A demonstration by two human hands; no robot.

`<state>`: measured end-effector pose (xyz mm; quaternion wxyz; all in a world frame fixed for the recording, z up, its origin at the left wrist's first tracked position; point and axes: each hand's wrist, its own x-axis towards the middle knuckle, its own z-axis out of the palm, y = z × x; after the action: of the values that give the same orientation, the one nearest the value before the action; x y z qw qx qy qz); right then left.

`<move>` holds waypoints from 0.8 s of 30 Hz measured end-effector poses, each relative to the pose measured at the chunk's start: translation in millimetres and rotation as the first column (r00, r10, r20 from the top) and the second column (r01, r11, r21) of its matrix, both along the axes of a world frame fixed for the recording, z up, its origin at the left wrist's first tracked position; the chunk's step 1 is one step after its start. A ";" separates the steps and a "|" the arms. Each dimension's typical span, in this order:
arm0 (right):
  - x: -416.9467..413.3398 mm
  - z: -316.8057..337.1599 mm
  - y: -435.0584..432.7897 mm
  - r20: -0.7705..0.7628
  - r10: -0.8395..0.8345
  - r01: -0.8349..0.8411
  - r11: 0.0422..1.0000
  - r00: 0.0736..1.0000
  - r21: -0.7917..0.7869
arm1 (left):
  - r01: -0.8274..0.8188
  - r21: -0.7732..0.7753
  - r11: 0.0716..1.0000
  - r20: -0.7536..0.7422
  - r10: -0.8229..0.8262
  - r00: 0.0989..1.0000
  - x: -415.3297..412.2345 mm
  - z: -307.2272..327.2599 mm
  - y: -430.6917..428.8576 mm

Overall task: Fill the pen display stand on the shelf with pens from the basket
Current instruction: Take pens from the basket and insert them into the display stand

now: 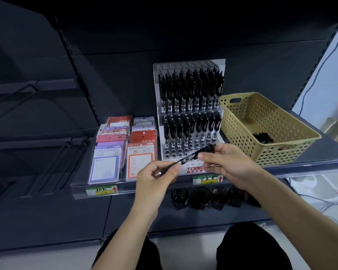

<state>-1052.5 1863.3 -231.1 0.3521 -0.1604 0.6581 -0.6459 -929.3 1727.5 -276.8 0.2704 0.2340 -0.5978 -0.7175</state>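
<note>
Both hands are on the same thing. The left hand (pixel 156 178) pinches the tip end of a black pen with a clear barrel (pixel 187 158), and the right hand (pixel 228 164) pinches the upper end, so they're clamped on it from either side. The pen is held slanted in the air, low on the left and high on the right, right in front of the stand's lowest row and over the front edge of the dark grey metal shelf (pixel 318 152).

Under that edge there's a row of round black cups (pixel 201 196) on the level below. The clear strip along the edge carries green-and-yellow price labels (pixel 101 190) with red arrows.

On the shelf itself, the clear acrylic tiered pen stand (pixel 183 66) sits in the middle. Its middle and upper tiers are packed with upright black pens. The front row of holes looks open, and so does the very back row. Just to its left are packs of sticky notes (pixel 123 151) in red, pink and purple. Just to its right is a tan perforated plastic basket (pixel 240 133), with a few loose black pens (pixel 262 138) lying in its near right corner.
</note>
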 end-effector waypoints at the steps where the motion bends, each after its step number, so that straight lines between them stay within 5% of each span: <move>1: -0.3 0.6 -0.3 0.053 -0.016 0.019 0.998 0.998 -0.062 | 0.018 -0.026 0.999 0.018 -0.017 1.000 -0.8 -1.3 3.3; 7: -6.5 6.5 -2.7 -0.078 -0.096 0.092 0.994 0.992 -0.053 | 0.061 -0.284 0.957 0.149 -0.019 0.989 -8.4 -10.9 7.5; 10: -20.4 23.8 -3.7 -0.316 -0.253 0.245 0.967 0.914 -0.068 | 0.094 -0.563 0.821 0.235 0.051 0.971 -6.7 -16.7 -0.6; 13: -31.9 38.7 -9.5 -0.565 -0.362 0.370 0.923 0.742 -0.106 | 0.082 -0.760 0.644 0.228 0.147 0.962 -4.6 -17.9 -7.9; 19: -36.7 36.9 -32.7 -0.787 -0.247 0.388 0.921 0.565 -0.011 | 0.087 -0.851 0.518 0.239 0.235 0.942 -12.4 -15.1 -20.7; 24: -45.6 26.6 -42.6 -0.800 -0.194 0.390 0.919 0.568 0.054 | 0.119 -0.880 0.460 0.258 0.253 0.932 -21.1 -17.5 -29.5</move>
<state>-1098.1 1820.7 -204.5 -0.0659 -0.2724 0.8302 -0.4819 -950.4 1698.0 -294.3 0.2685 0.2082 -0.9102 -0.2368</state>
